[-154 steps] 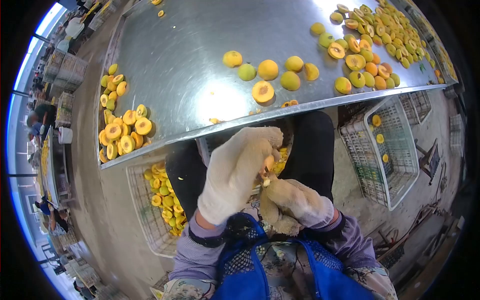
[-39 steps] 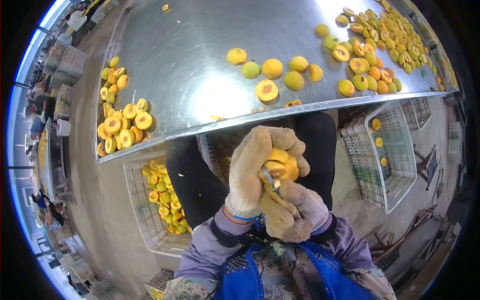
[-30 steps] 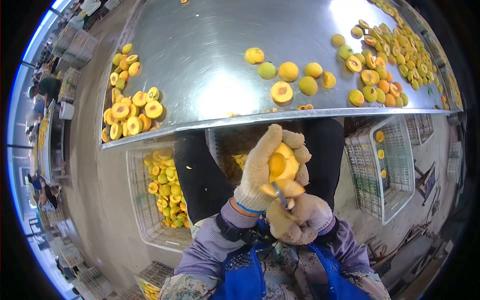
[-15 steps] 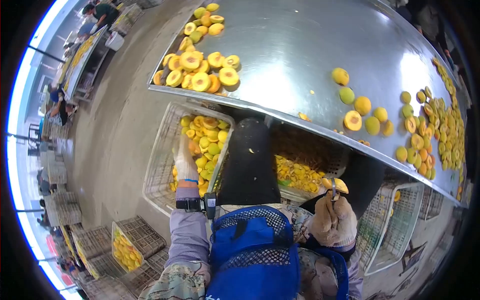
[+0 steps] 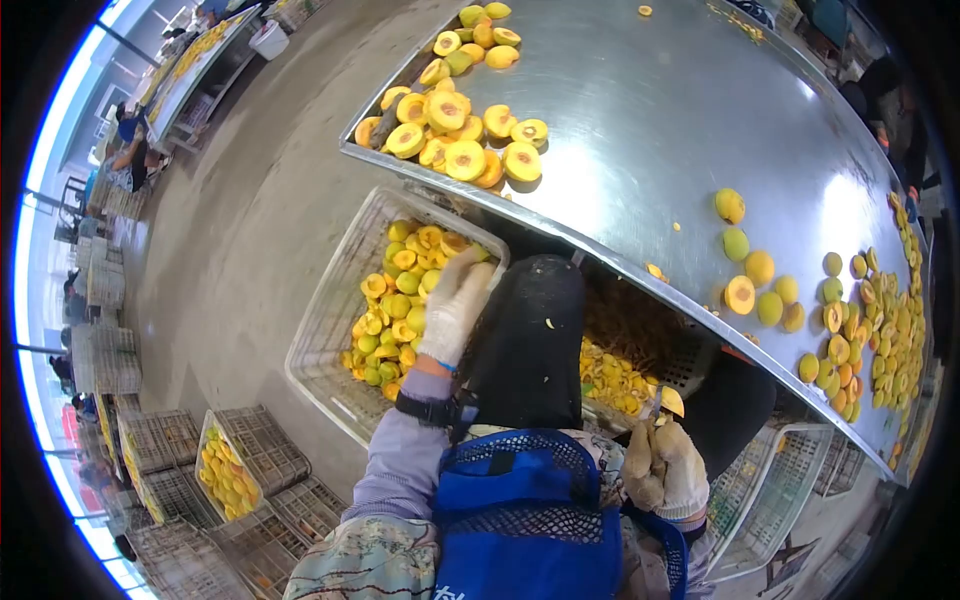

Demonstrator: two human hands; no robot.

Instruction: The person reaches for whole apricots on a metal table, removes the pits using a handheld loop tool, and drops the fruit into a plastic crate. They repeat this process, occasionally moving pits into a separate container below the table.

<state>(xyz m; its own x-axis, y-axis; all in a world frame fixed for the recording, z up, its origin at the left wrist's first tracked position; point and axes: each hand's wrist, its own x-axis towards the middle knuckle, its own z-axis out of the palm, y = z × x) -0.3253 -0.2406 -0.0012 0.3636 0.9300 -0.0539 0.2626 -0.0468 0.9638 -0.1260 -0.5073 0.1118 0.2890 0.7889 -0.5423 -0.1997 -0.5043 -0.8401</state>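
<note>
My left hand (image 5: 455,305), in a pale glove, is over the right side of a white plastic crate (image 5: 325,300) of yellow peach halves (image 5: 385,325). Its fingers are stretched toward the crate's upper right rim, and I see nothing held in them. My right hand (image 5: 668,470), in a stained glove, is closed around a small metal pitting knife (image 5: 657,402) in front of my right thigh. A yellow peach piece (image 5: 672,401) sits at the knife's tip. The knife's handle is hidden by the fingers.
A steel table (image 5: 620,130) spans the upper area, with piled peach halves (image 5: 465,160) at its left corner and more fruit (image 5: 885,340) at right. Beneath it lie yellow scraps (image 5: 610,380). Crates (image 5: 270,450) are stacked at left; another crate (image 5: 790,490) stands at right.
My left hand has shifted from among the peaches toward the crate's upper right rim. My right hand has lowered slightly, still gripping the knife. The view has turned a little.
</note>
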